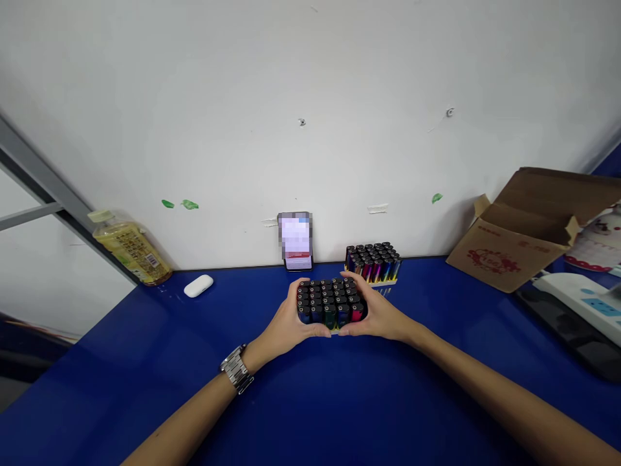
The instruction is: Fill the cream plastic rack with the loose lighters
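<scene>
My left hand (290, 320) and my right hand (377, 310) are closed around the two ends of a tray of lighters (330, 301). The lighters stand upright in packed rows, with black tops and shiny blue, green and red bodies. Both thumbs press along the near side, close to each other, and the other fingers wrap round the ends, partly hidden. Behind my right hand a second tray of lighters (373, 262) stands near the wall, its bodies purple, pink, blue and copper. A pale tray edge shows under it.
A phone (297, 239) with a lit screen leans on the wall. At the left are a tilted bottle of yellow drink (130, 249) and a white earbud case (198, 285). An open cardboard box (509, 246) and a white power strip (582, 301) lie on the right of the blue table (310, 408).
</scene>
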Action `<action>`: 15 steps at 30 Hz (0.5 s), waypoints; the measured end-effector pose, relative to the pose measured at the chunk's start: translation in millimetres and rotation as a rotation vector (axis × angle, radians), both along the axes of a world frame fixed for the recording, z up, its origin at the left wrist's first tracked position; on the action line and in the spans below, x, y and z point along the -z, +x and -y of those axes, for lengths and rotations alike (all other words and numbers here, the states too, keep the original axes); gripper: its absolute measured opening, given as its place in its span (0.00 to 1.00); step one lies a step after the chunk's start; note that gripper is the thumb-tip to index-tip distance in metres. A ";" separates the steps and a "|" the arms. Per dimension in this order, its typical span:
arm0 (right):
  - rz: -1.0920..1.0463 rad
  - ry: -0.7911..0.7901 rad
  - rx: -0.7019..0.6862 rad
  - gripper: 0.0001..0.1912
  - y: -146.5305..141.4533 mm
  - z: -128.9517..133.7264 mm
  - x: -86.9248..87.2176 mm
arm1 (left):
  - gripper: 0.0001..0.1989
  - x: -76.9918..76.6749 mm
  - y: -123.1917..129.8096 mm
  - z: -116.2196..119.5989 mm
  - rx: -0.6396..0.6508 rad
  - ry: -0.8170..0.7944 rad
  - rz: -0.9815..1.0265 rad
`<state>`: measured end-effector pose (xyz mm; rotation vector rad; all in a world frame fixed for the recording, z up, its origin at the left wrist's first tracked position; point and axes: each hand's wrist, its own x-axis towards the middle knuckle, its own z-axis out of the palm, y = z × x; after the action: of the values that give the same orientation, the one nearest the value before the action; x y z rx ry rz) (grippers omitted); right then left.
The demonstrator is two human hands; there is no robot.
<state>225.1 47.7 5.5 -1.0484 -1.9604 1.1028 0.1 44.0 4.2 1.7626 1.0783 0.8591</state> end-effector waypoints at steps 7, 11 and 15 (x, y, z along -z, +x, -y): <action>0.065 0.060 -0.031 0.46 -0.1 -2.9 6.4 | 0.50 -12.9 -14.7 -2.0 -0.025 0.134 -0.138; 0.067 0.100 -0.014 0.39 -1.6 -4.1 9.7 | 0.47 -43.5 -6.4 1.7 0.053 0.331 -0.481; 0.052 0.154 -0.006 0.38 -2.6 -3.6 10.2 | 0.50 -59.9 14.2 3.8 0.112 0.435 -0.796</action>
<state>222.6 51.3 -4.7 -0.9983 -2.0551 0.9194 14.3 40.2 64.1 2.6197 1.3221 0.3106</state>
